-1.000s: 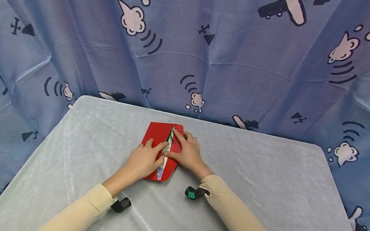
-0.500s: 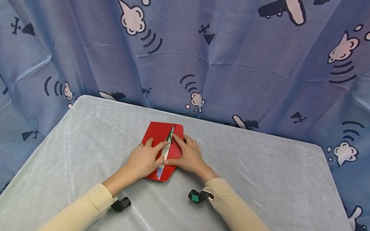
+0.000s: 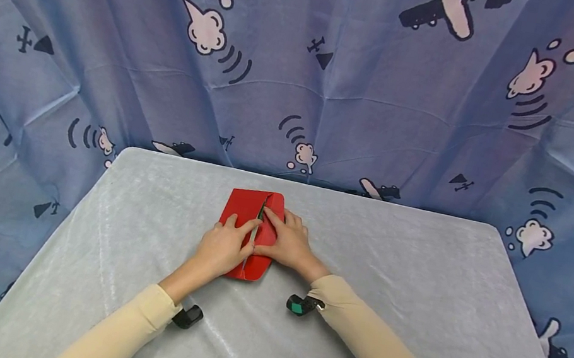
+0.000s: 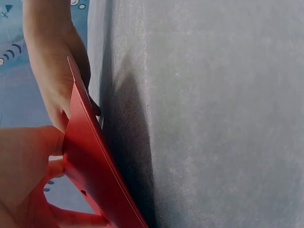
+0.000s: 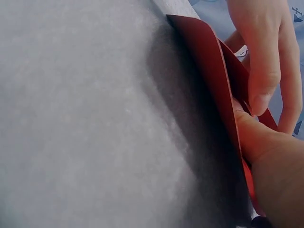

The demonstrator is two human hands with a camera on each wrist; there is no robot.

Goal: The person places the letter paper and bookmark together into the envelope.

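A red envelope [image 3: 246,202] lies near the table's far edge in the head view. Along its right side runs a flap [image 3: 276,202], with a thin green-and-pale strip of its contents showing in the slit. My left hand [image 3: 219,248] rests on the envelope's left part with spread fingers, the index finger and thumb by the slit. With its thumb and index finger at the slit, my right hand [image 3: 290,242] holds the flap side, other fingers past the right edge. The right wrist view shows the flap [image 5: 206,52] standing away from the envelope's body. What lies inside is mostly hidden.
A pale grey cloth covers the table [image 3: 408,277]. Behind it hangs a blue curtain [image 3: 254,103] printed with airplanes and clouds. Each wrist carries a small black camera; one [image 3: 188,316] is on the left, another [image 3: 302,305] on the right.
The slit has narrowed, so less of the contents shows. My right hand's thumb and index finger have shifted slightly left with the flap edge. The left hand stays in place.
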